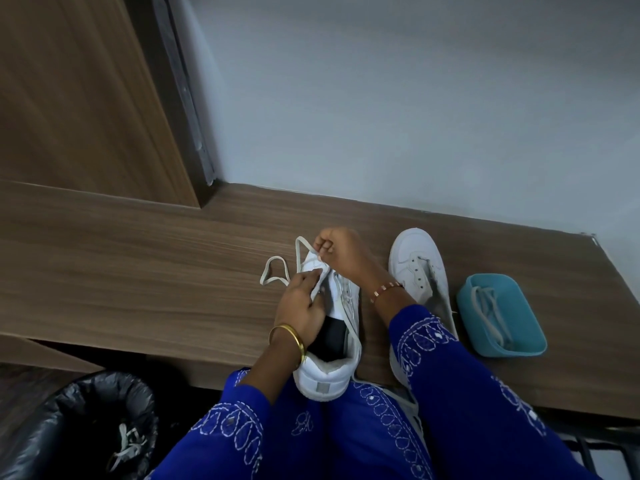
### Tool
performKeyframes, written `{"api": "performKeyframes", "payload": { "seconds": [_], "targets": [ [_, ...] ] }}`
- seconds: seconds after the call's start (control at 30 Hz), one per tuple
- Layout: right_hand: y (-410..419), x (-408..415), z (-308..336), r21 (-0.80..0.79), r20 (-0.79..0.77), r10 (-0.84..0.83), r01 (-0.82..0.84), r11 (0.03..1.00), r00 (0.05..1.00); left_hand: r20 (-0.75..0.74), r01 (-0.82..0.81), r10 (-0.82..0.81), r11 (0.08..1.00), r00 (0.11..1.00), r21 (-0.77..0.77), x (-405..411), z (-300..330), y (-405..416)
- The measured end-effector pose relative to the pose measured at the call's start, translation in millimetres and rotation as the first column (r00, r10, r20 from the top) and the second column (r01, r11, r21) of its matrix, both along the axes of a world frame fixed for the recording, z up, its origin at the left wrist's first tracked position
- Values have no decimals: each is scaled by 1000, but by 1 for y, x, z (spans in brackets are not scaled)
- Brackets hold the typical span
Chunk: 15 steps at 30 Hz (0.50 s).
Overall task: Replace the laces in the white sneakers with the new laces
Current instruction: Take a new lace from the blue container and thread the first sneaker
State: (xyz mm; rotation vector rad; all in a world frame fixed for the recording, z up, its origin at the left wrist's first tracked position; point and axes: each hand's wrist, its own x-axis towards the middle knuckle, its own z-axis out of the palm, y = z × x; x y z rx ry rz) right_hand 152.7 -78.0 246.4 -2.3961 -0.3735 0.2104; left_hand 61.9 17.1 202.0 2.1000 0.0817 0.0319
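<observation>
The sneaker being laced [341,308] lies on the wooden desk [138,271] with its heel over the near edge and its toe pointing away, so its length runs straight out from the person and the eyelets sit right under both hands. The right hand [341,252], over the toe end, is closed in a pinch on the lace [277,273], whose slack loops out just left of the toe. The left hand [301,306] rests on the sneaker's left side, fingers curled and pressing the lace there.
</observation>
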Motion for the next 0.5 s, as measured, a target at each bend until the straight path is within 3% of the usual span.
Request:
{"api": "performKeyframes", "payload": {
  "seconds": [0.5],
  "targets": [
    [9,11,12,-214,-102,123,-142,967,987,2,-86,87,988,996,-126,-1,-4,-3]
  ]
}}
